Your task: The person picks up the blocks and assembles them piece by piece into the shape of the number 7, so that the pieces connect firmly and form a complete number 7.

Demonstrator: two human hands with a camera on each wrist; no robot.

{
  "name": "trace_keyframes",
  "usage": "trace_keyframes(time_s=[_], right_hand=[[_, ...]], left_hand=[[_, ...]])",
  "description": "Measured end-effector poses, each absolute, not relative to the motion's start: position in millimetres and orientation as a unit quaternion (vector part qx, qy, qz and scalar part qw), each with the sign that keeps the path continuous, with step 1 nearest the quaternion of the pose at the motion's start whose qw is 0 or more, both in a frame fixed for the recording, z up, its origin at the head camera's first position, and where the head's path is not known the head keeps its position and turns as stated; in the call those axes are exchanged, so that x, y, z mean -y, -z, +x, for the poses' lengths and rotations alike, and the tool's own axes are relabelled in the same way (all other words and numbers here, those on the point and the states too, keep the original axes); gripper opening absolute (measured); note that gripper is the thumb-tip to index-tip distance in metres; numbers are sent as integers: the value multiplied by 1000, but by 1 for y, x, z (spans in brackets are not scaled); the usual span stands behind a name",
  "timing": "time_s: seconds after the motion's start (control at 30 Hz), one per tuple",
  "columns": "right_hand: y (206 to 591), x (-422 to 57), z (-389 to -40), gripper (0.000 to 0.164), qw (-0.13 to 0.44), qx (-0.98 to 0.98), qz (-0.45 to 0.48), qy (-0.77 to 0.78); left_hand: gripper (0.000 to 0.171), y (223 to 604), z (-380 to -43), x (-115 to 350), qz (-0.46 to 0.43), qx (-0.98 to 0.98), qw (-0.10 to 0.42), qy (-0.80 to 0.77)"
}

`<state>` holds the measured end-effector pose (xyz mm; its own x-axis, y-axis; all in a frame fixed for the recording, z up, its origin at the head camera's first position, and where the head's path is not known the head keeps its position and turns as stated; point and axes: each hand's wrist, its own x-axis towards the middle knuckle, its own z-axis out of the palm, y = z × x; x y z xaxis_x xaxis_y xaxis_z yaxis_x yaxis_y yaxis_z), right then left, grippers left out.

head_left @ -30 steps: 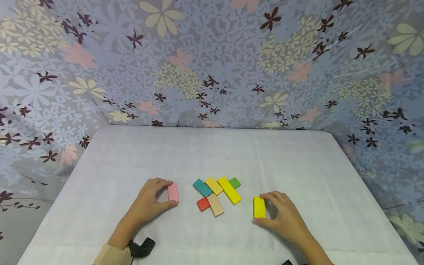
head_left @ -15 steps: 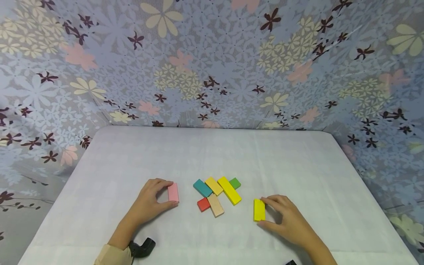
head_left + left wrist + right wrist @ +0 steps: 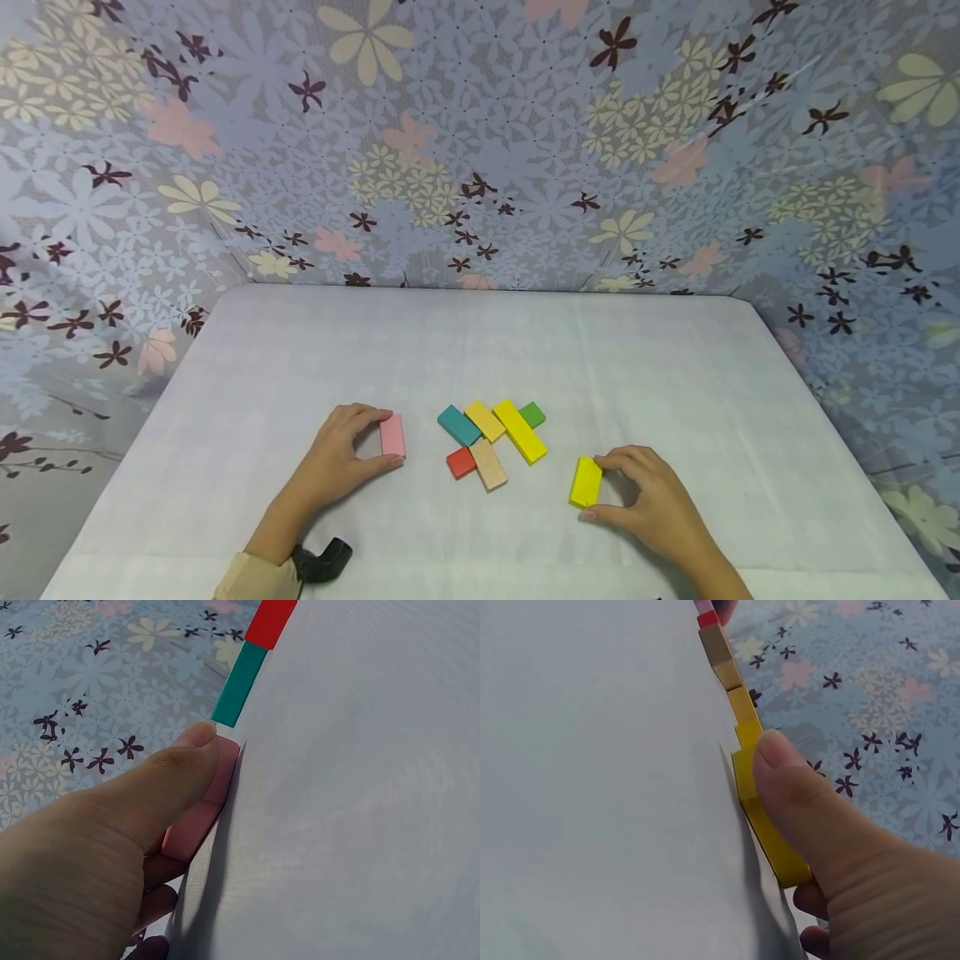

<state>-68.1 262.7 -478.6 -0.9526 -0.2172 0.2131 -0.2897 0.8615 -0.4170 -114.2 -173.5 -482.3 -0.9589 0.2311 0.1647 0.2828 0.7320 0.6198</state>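
Note:
My left hand (image 3: 341, 458) pinches a small pink block (image 3: 392, 437) between thumb and fingers at the left of the block group. In the left wrist view the thumb presses along the side of this pink block (image 3: 196, 821). To the right of the group, my right hand (image 3: 651, 500) holds a short yellow block (image 3: 585, 482) by its far and near ends, slightly turned. The right wrist view has the thumb against this yellow block (image 3: 769, 832), which sits at or just over the white cloth; which one I cannot tell.
Between the hands lie a teal block (image 3: 459, 426), an orange-yellow block (image 3: 484, 421), a long yellow block (image 3: 519, 431), a green block (image 3: 532, 414), a red block (image 3: 461, 462) and a plain wood block (image 3: 488, 465). Floral cloth (image 3: 480, 150) rises behind the white-covered table (image 3: 480, 342).
My right hand has shifted a little toward me with the short yellow block, which has turned so its far end leans right. The left hand and the other blocks stay put.

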Motion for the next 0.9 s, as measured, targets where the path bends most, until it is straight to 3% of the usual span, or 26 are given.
trace_keyframes(time_s=[0.23, 0.43, 0.9], right_hand=[[483, -262, -66, 72, 113, 958, 138, -224], [486, -263, -62, 77, 101, 962, 131, -218], [497, -269, -62, 58, 185, 917, 224, -274]], left_hand=[[63, 483, -114, 174, -137, 930, 36, 339], [63, 484, -114, 174, -136, 930, 33, 339], [65, 484, -114, 175, -132, 932, 30, 335]])
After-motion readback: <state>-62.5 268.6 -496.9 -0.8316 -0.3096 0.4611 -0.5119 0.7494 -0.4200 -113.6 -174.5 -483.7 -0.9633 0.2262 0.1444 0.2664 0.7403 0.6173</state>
